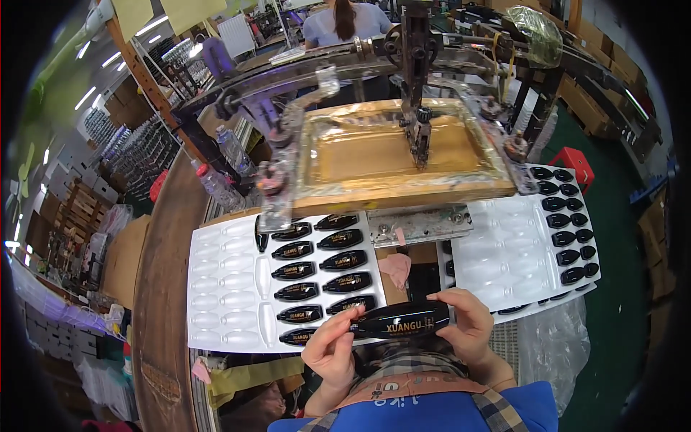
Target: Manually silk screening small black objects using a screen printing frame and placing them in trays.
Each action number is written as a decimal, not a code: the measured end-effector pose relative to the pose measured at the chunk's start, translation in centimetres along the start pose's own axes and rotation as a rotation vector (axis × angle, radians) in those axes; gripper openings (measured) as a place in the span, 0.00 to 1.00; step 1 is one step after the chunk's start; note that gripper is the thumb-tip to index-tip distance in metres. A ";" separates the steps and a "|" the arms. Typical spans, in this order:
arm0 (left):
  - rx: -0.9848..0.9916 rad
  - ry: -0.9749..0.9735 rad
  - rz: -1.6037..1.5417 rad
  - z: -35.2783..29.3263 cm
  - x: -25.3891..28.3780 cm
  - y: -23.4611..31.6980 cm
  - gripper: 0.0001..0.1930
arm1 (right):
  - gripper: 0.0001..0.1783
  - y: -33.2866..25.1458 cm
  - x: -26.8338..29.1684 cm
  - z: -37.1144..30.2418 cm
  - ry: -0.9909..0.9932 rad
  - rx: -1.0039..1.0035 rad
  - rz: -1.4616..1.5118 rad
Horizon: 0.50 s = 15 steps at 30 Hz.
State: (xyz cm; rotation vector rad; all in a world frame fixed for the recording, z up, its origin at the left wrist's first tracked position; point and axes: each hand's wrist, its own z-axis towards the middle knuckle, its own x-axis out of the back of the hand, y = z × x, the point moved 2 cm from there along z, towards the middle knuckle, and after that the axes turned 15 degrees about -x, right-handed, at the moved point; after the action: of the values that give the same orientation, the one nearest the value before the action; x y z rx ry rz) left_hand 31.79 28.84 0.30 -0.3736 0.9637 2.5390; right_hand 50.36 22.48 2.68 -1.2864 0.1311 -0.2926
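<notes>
Both my hands hold one glossy black bottle [394,315] level in front of my body, its gold print facing me. My left hand [332,347] pinches the narrow left end. The fingers and thumb of my right hand [469,327] are closed round the wider right end. Just beyond my left hand lies a white moulded tray [224,277], its right part filled with rows of printed black bottles [292,291]. On the right, another white tray [500,248] carries black bottles [572,237] along its outer side, and these show no gold print.
Ahead stands a screen-printing press with a wooden-rimmed screen [403,194] and a metal plate [421,227] below. A pink cloth [395,269] hangs there. Clear plastic bottles [218,186] stand at the left. A red stool [574,167] and a person [345,29] are farther off.
</notes>
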 end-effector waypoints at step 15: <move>-0.005 -0.007 -0.042 0.1 -0.3 0.8 0.10 | 0.24 -0.7 0.3 -0.2 0.018 0.115 -0.104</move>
State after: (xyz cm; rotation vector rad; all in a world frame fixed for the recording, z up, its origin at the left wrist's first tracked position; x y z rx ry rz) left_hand 31.71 28.27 0.91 -0.3825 0.9368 2.5040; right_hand 50.53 21.99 3.32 -1.1781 0.0619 -0.3954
